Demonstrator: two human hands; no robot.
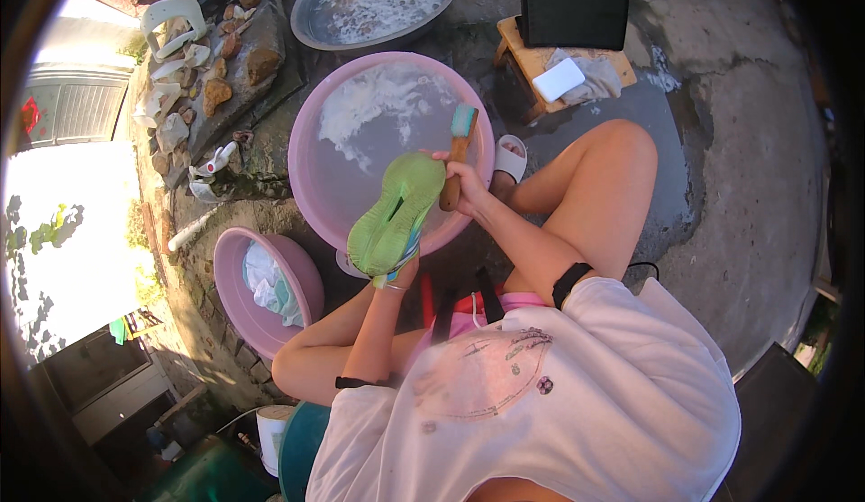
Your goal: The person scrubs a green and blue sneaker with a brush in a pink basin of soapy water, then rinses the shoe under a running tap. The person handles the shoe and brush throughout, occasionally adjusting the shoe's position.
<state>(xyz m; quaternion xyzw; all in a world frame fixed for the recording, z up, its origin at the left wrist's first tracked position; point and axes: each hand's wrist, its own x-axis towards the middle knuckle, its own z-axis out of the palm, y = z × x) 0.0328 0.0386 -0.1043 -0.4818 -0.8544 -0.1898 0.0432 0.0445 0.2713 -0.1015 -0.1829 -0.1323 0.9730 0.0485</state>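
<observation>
A shoe with a green sole (399, 211) is held over the near side of a pink basin (303, 194), its sole turned up towards me. My left hand (403, 273) grips it from below at the near end, and the shoe hides most of the fingers. In my right hand (467, 188) is a wooden-handled scrub brush (459, 140), its pale blue-green bristles pointing away from me. Fingers of that hand also reach the far end of the shoe. Cloudy water (358, 184) with patches of white suds (368, 113) fills the basin.
A metal basin (304, 29) of sudsy water stands beyond. At right, a wooden stool (513, 35) carries a dark screen (574, 14), a grey cloth (598, 79) and a white box-like object (558, 80). A tilted pink tub (233, 292) holds wet cloths (270, 279). Stones (216, 93) lie left.
</observation>
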